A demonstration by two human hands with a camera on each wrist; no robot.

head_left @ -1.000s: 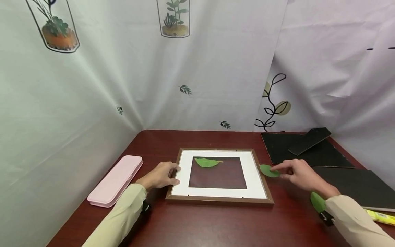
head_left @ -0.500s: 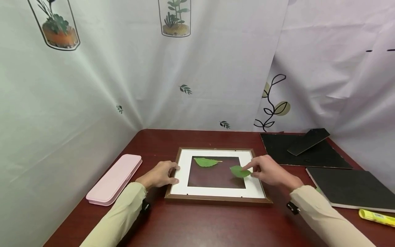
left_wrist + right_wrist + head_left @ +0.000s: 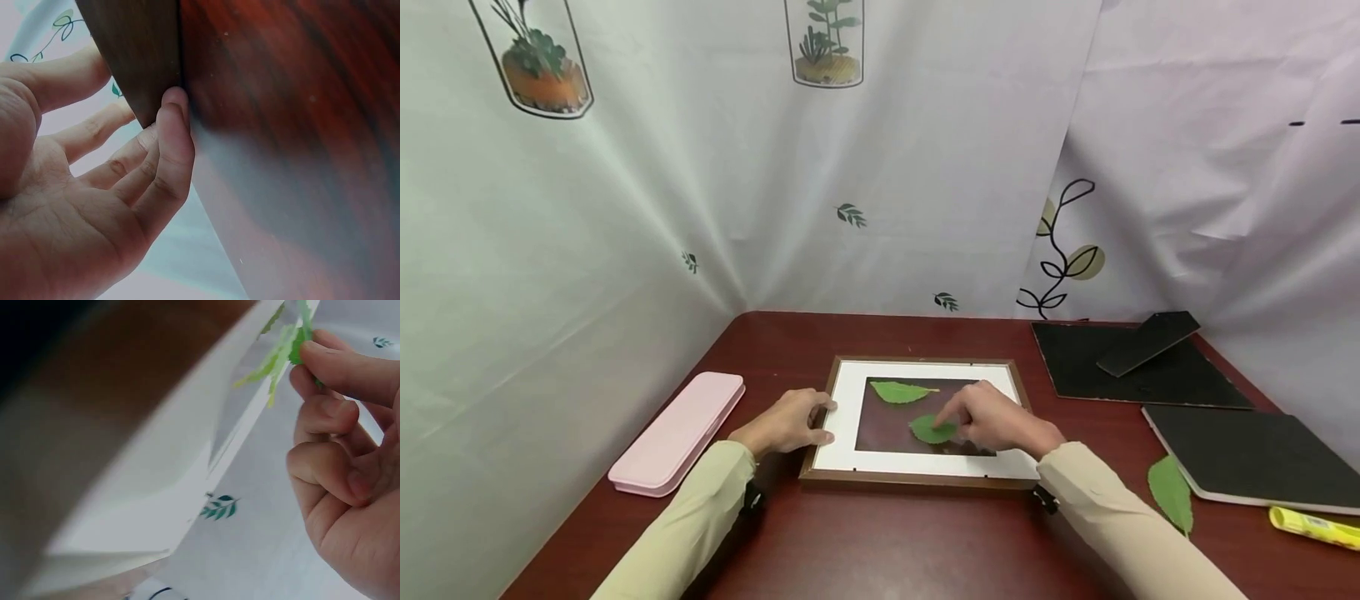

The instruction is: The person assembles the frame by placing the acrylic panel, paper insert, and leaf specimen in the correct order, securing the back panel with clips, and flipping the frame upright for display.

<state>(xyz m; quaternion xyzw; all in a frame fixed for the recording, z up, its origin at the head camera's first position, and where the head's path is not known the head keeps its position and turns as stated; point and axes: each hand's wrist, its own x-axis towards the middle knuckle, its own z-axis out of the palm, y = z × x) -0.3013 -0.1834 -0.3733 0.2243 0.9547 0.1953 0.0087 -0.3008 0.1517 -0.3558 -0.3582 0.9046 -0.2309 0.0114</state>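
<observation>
A brown picture frame (image 3: 925,480) with a white mat lies on the table. One green leaf (image 3: 898,392) rests in the upper left of its dark window. At the frame's left edge, my left hand (image 3: 784,422) holds the side, thumb and fingers spread along it; the left wrist view shows fingertips against the brown outer side (image 3: 140,56). My right hand (image 3: 996,418) reaches over the window, pinching a second leaf (image 3: 927,430) between thumb and fingers, low and close over the window. In the right wrist view the pinched leaf (image 3: 298,349) appears edge-on, its other fingers curled.
A pink case (image 3: 681,433) lies at the left. On the right are a third leaf (image 3: 1170,492), a black board (image 3: 1262,454), a yellow tube (image 3: 1315,527), and a black backing panel (image 3: 1075,358) with its stand (image 3: 1150,343). A patterned curtain hangs behind the table.
My right hand has carried its leaf leftward from beyond the frame's right edge to over the window. The left hand stays at the frame's left edge.
</observation>
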